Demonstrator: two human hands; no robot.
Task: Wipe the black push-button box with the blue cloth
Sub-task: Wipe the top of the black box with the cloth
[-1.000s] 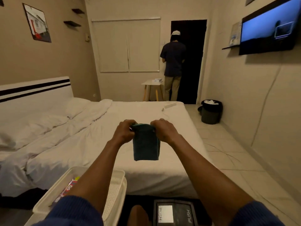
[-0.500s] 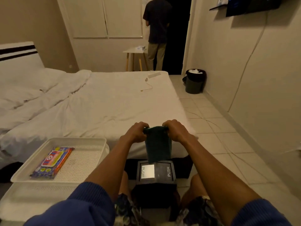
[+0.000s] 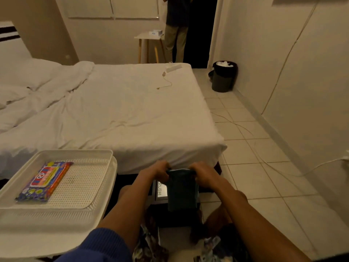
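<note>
From the head camera, the left hand (image 3: 157, 172) and right hand (image 3: 203, 173) each pinched a top corner of the blue cloth (image 3: 182, 191), fingers curled tight on it. The cloth hung over the black box (image 3: 160, 191) between the knees, covering most of its top.

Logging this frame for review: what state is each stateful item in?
blue cloth: folded, hanging over the box
left hand: gripping cloth's top corner
right hand: gripping the other corner
push-button box: mostly covered
wipes pack: flat in tray
bin: lidless, paper inside
</note>
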